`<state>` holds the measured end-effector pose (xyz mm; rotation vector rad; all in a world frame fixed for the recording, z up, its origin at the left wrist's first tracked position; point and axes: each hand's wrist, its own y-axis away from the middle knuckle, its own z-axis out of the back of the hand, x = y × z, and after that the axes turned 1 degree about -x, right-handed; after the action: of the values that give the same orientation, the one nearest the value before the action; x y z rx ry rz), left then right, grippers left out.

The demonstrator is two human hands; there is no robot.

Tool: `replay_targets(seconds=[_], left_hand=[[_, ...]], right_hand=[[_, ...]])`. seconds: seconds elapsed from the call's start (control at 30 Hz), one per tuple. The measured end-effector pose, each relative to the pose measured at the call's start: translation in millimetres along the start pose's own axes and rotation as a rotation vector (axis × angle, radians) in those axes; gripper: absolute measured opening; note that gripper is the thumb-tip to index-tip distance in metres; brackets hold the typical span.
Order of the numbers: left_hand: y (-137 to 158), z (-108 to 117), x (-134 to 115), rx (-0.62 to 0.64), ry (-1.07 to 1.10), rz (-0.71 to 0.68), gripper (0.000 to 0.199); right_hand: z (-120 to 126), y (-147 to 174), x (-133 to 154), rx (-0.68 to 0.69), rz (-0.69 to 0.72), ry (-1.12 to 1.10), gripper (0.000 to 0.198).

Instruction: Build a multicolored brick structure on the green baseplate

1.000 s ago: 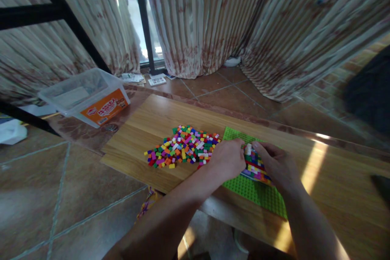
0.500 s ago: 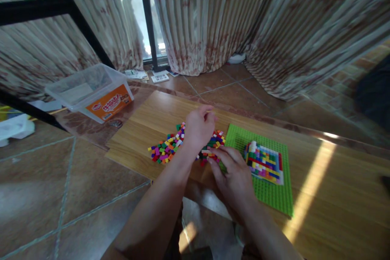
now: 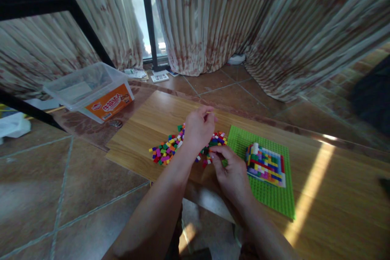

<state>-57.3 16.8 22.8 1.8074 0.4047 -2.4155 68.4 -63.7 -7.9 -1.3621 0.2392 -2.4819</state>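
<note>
A loose heap of small coloured toy bricks (image 3: 166,149) lies on the wooden table. Over the heap's far side is my left hand (image 3: 198,129), fingers curled and closed; a speck of yellow shows at the fingertips, too small to name. My right hand (image 3: 232,170) is at the near right edge of the heap, thumb and forefinger pinched together on what looks like a small orange-red brick. Beside it lies a green baseplate (image 3: 271,199) that carries a flat, many-coloured block of joined bricks (image 3: 265,164). My left forearm hides part of the heap.
The wooden table (image 3: 323,195) runs off to the right, crossed by a strip of sunlight. A clear plastic box (image 3: 91,85) with an orange label sits beyond its left end. Papers (image 3: 160,76) lie on the tiled floor by the curtains (image 3: 189,20). Black metal bars stand at left.
The right hand's thumb and forefinger have closed into a pinch at the heap, the hand drawn slightly left. My left hand stays nearly in place, its fingers slightly shifted.
</note>
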Motion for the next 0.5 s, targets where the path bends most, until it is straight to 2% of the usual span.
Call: replay_targets(seconds=[0.13,0.23,0.3,0.4,0.5], left_hand=[[0,-3,4,0.027,0.012,0.015,0.026],[2,-6,2,0.115,0.055,0.037,0.024],[6,-6,-5,0.254,0.089,0.054,0.019],[13,-3,-19,0.532,0.117,0.074,0.028],[20,1,-31,0.688,0.228,0.168,0.031]], right_hand=[[13,0,2,-0.059,-0.158,-0.250,0.019],[18,0,-1,-0.105,-0.218,-0.359,0.019],[20,-1,-1,-0.143,-0.221,-0.370,0.018],[25,-2,0,-0.233,-0.169,-0.303,0.016],[33,-1,5,-0.349,-0.086,-0.162,0.014]])
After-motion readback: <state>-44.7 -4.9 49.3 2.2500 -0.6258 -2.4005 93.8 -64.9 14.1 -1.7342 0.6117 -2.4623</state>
